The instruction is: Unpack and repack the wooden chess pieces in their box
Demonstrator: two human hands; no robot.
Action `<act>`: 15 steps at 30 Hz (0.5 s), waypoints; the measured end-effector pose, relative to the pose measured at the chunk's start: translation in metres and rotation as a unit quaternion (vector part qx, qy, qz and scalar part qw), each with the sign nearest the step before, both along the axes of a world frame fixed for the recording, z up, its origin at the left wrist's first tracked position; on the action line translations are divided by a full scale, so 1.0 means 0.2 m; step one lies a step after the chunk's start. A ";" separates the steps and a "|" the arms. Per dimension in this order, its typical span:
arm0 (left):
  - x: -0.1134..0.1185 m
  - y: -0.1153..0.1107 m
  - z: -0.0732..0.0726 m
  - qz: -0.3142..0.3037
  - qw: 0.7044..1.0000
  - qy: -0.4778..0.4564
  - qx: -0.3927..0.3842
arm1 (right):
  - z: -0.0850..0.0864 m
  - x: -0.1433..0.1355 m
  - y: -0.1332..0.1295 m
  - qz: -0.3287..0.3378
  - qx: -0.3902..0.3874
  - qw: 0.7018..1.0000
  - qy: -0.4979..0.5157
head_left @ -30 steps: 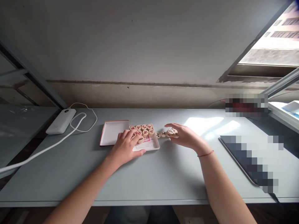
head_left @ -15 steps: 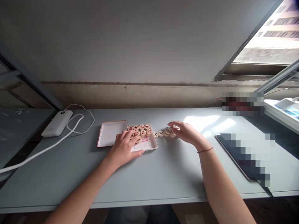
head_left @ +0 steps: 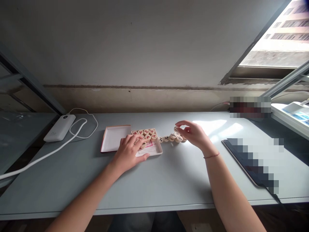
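Note:
My left hand lies across the left part of a shallow white box, its bent fingers over the pieces and its thumb apart along the front edge. Round wooden Chinese chess pieces with red characters stand in rows in the box's far half. Under my left fingers some pieces are partly hidden. To the right of the box, a loose pile of pieces with black characters rests on the desk. Above it my right hand pinches one Chinese chess piece between thumb and fingertips.
Against the box's left side lies its open lid. A white power bank with a white cable is at the far left. On the right is a dark tablet-like slab, partly pixelated. A wall borders the grey desk.
My right hand has risen slightly off the pile, and a piece now shows at its fingertips. More of the pile is uncovered. The left hand stays nearly still over the box.

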State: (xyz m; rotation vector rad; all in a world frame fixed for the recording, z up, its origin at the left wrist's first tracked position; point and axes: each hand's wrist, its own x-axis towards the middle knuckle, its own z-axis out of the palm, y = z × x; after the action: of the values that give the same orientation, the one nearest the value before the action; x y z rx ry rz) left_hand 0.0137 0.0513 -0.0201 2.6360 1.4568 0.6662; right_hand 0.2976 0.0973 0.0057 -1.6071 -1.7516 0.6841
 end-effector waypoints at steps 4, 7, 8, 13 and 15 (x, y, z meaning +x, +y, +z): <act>0.07 0.03 0.08 -0.014 0.998 -0.059 -0.003 | 0.05 -0.16 -0.07 0.017 -0.040 0.981 0.187; 0.15 0.05 0.15 -0.030 0.991 -0.121 -0.051 | 0.06 -0.28 -0.12 0.058 -0.055 0.966 0.245; 0.17 0.05 0.17 -0.029 0.986 -0.147 -0.071 | 0.06 -0.30 -0.13 0.074 -0.058 0.962 0.255; 0.22 0.06 0.17 -0.002 0.967 -0.232 -0.105 | 0.07 -0.22 -0.10 0.060 -0.024 0.977 0.203; 0.20 0.06 0.13 0.014 0.971 -0.221 -0.095 | 0.06 -0.11 -0.05 -0.010 0.055 0.993 0.106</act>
State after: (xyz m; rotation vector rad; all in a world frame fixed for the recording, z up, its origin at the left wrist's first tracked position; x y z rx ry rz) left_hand 0.0532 0.0641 0.0061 2.1464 1.3475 0.9823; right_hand 0.2747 0.0869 0.0176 -1.4206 -1.5889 0.7091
